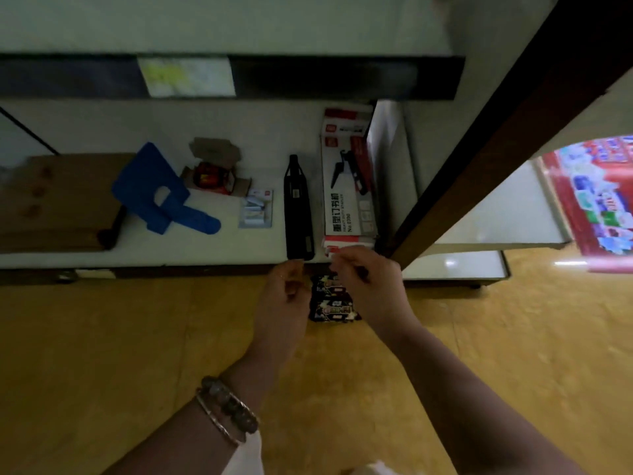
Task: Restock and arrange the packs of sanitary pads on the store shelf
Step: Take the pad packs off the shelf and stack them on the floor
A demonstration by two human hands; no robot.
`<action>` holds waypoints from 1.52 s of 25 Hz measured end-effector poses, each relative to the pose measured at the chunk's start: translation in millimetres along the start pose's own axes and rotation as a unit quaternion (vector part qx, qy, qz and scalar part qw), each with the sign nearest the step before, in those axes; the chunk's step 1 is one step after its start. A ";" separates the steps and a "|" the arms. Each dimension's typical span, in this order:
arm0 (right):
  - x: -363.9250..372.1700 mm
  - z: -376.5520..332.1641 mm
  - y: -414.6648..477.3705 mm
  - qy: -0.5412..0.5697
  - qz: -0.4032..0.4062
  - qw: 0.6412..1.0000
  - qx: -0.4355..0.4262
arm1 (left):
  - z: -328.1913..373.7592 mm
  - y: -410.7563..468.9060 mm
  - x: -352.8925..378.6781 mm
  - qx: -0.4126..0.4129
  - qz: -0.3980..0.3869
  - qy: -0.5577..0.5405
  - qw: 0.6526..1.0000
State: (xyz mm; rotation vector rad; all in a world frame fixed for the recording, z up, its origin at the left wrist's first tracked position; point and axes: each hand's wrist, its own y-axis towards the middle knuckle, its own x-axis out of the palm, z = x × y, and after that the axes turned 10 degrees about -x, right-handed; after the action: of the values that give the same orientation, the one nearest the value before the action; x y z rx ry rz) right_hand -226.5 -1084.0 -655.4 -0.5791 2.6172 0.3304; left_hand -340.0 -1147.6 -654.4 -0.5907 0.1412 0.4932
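Note:
A dark pack with a colourful printed pattern (334, 301) lies low between my two wrists, in front of the shelf's front edge (171, 269); I cannot tell whether it rests on the floor. My left hand (286, 299) hovers just below the near end of a black stapler (299, 210), its fingers curled toward the thumb with nothing visible in them. The curled fingertips of my right hand (368, 286) pinch the front end of a red and white box (342, 242) at the shelf edge. Both hands are blurred.
On the white shelf lie a heavy-duty stapler box (347, 180), a small staples pack (257, 207), an opened carton (214, 173), a blue plastic piece (154, 190) and a brown board (54, 200). A dark post (479, 149) stands to the right. A red poster (596, 197) lies beyond it.

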 end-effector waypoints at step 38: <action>-235.8 -572.2 162.7 0.081 0.242 0.921 -0.295 | 525.7 -222.5 -240.9 0.397 -0.005 -0.017 0.918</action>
State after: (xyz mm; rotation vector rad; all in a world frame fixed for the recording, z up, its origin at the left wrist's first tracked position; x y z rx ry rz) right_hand -314.7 -1040.7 -23.1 -0.1174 2.7803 1.3068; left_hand -448.9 -1107.8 -45.7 0.2147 0.2864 0.3924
